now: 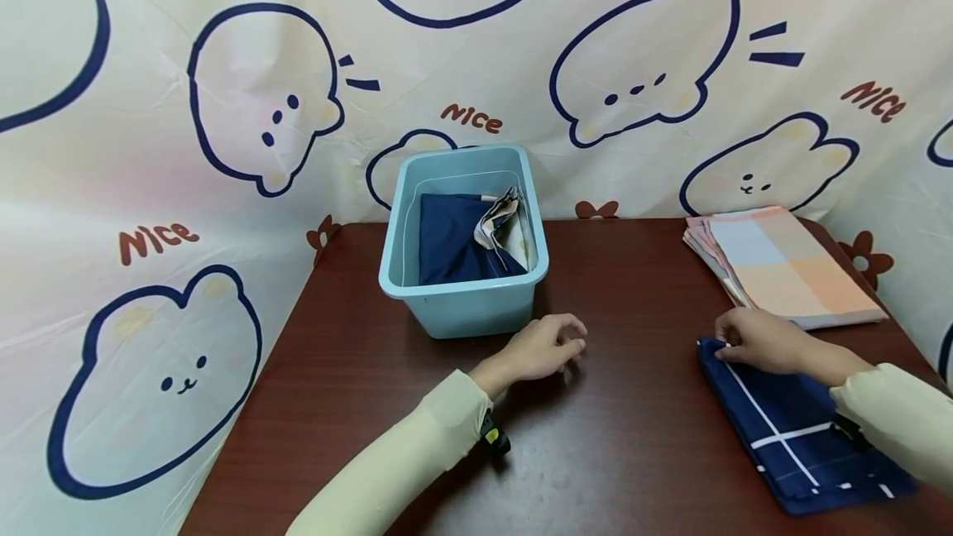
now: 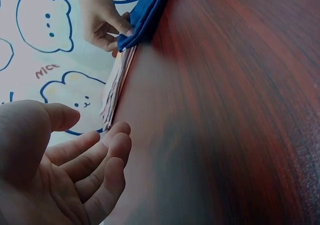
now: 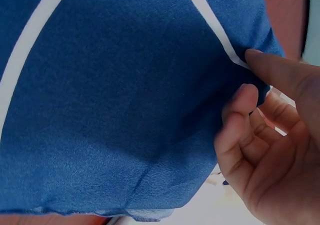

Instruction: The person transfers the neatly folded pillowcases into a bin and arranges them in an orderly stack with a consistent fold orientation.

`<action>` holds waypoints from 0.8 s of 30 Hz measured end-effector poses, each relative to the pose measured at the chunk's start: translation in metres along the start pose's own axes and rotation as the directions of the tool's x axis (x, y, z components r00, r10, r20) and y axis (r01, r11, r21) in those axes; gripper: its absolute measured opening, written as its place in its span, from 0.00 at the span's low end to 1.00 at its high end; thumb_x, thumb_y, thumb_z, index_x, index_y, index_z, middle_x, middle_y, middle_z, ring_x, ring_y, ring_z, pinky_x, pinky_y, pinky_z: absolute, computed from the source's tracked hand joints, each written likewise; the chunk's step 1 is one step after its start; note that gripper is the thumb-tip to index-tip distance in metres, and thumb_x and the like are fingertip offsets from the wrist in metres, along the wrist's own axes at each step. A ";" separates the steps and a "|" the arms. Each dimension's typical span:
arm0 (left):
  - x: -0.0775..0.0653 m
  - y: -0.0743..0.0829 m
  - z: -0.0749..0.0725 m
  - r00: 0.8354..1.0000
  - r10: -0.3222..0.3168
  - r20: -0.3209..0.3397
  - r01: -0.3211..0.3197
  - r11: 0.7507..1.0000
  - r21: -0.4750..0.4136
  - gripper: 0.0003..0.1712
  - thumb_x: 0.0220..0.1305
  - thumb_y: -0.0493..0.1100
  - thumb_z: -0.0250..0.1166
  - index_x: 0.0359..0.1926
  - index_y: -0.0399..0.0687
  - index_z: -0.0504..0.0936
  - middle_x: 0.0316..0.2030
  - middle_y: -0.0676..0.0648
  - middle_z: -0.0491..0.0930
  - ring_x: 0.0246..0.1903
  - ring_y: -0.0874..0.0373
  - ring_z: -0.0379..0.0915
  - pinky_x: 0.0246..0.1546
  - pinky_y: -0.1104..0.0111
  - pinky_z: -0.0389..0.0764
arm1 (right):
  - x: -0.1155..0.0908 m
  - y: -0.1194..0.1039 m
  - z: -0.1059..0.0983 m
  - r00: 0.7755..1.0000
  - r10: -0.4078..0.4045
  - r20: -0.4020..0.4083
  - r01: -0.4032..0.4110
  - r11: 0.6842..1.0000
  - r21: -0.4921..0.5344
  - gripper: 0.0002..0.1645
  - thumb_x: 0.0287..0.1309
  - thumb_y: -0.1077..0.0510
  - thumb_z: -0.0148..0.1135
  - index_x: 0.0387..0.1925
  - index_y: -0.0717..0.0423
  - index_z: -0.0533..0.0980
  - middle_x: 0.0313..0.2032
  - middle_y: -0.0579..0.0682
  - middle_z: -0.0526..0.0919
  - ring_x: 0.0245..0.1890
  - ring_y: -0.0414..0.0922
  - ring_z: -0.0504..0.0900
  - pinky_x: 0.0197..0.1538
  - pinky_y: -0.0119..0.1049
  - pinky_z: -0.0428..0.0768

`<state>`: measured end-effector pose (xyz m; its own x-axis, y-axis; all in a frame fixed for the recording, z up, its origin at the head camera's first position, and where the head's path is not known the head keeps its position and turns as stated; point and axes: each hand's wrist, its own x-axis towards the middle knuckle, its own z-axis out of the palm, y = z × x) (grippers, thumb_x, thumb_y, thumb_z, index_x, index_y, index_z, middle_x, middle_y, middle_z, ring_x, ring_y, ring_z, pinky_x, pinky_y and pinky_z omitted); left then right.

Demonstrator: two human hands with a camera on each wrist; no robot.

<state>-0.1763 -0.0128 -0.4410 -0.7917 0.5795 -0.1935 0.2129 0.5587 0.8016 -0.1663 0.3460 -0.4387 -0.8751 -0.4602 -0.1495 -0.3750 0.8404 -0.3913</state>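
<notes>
A folded navy cloth with white stripes [image 1: 774,428] lies at the right front of the table. My right hand [image 1: 763,342] pinches its far left corner between thumb and fingers; the right wrist view shows the thumb on top of the cloth [image 3: 125,100]. Over the table's middle is my left hand [image 1: 543,347], its fingers loosely bent with nothing in them. In the left wrist view the palm and spread fingers of that hand [image 2: 75,165] are bare. Just beyond it stands a light blue plastic bin [image 1: 469,304], holding a folded navy cloth [image 1: 454,238] with a pale patterned part.
A folded checked cloth in peach, pink and pale blue [image 1: 797,267] lies at the back right, beyond the navy cloth. The dark reddish-brown wooden table [image 1: 618,453] meets a white curtain with cartoon drawings [image 1: 462,64] at the back and sides.
</notes>
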 end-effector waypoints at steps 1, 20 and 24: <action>0.000 0.000 0.000 1.000 0.000 0.002 0.000 1.000 -0.004 0.16 0.75 0.45 0.58 0.58 0.44 0.78 0.38 0.45 0.88 0.27 0.55 0.82 0.27 0.73 0.78 | 0.001 -0.003 0.000 1.000 0.002 0.005 -0.002 1.000 0.007 0.16 0.55 0.57 0.74 0.23 0.49 0.72 0.18 0.37 0.66 0.18 0.30 0.63 0.27 0.28 0.62; 0.002 0.001 0.003 1.000 -0.008 0.015 0.009 0.998 -0.069 0.16 0.76 0.43 0.57 0.58 0.42 0.78 0.38 0.42 0.89 0.30 0.50 0.85 0.27 0.72 0.80 | 0.047 -0.040 -0.006 1.000 0.020 0.014 -0.022 0.996 0.089 0.14 0.59 0.58 0.70 0.24 0.53 0.73 0.18 0.40 0.65 0.18 0.37 0.66 0.27 0.30 0.64; 0.002 0.002 0.004 1.000 -0.011 0.012 0.012 0.997 -0.074 0.16 0.76 0.43 0.57 0.58 0.42 0.78 0.39 0.42 0.89 0.29 0.51 0.85 0.28 0.72 0.80 | 0.056 -0.040 -0.005 1.000 0.022 0.000 -0.022 0.995 0.094 0.14 0.59 0.58 0.70 0.24 0.53 0.73 0.18 0.41 0.66 0.19 0.38 0.67 0.27 0.31 0.65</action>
<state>-0.1758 -0.0083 -0.4423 -0.7870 0.5805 -0.2089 0.1608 0.5199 0.8389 -0.2019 0.2885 -0.4266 -0.8834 -0.4412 -0.1579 -0.3251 0.8197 -0.4716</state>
